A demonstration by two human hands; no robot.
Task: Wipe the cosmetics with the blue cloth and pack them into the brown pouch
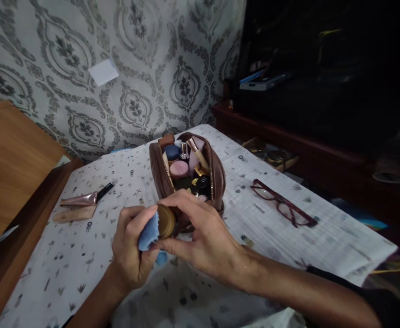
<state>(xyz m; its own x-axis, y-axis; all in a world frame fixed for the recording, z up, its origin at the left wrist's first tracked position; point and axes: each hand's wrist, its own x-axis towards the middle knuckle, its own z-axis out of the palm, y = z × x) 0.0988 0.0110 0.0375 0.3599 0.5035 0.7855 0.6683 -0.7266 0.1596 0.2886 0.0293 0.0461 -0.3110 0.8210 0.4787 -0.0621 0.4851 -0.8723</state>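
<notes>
My left hand [131,246] is closed on a blue cloth [149,233], pressing it against the side of a small round jar [166,222] with a gold-brown lid. Thumb and fingers of my right hand [206,232] grip that jar from the other side. Both hands are in front of an unzipped brown cosmetics bag [219,182]. Inside the bag lie a pink round container [179,169], a dark blue rounded item [171,151], a gold-capped tube [198,152] and several other cosmetics. The jar's lower part is hidden by my fingers and the cloth.
On the left of the patterned white cloth [111,237] lie a pink metallic tube [80,199] with a black end and a flat beige piece [75,214]. Dark red eyeglasses [283,203] rest on the right. Wooden furniture [18,159] borders the left; a dark shelf stands right.
</notes>
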